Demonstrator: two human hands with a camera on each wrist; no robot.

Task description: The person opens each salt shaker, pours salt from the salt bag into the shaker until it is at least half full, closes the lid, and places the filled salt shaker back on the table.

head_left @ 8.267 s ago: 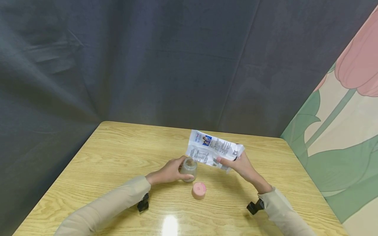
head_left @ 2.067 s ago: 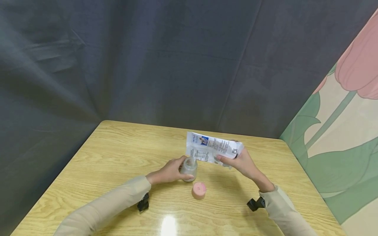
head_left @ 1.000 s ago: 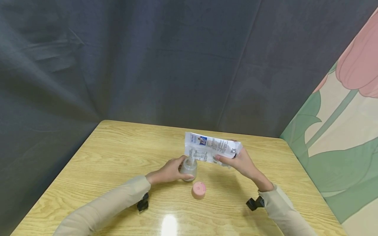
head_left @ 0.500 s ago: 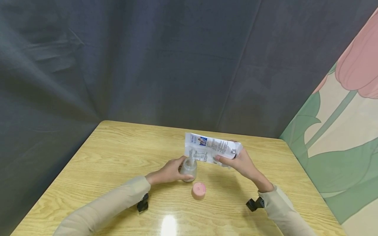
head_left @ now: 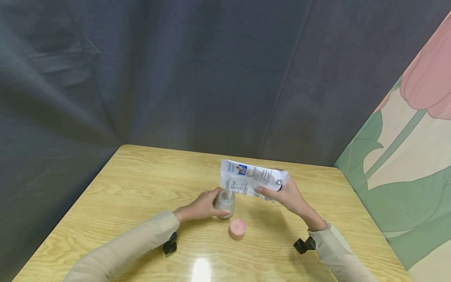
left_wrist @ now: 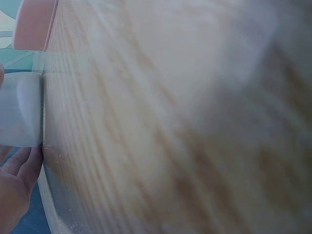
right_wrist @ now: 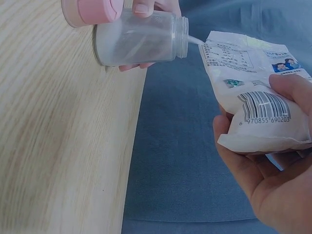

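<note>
My left hand grips a clear glass jar standing on the table, fingers behind it and thumb in front. In my right hand is a white printed plastic packet, tilted with its open corner just above the jar's mouth. A thin white stream runs from that corner into the jar in the right wrist view. White contents fill the jar's lower part. The thumb presses the packet's printed face near the barcode. A pink round lid lies on the table in front of the jar.
The wood-grain table has its back edge against a dark curtain. A wall with painted tulips borders the right side. Black wrist cameras sit under both sleeves.
Compared with several seconds ago, the packet has shifted slightly left and its angle has changed. The jar looks whiter inside. Over the last second both hands have stayed almost still.
</note>
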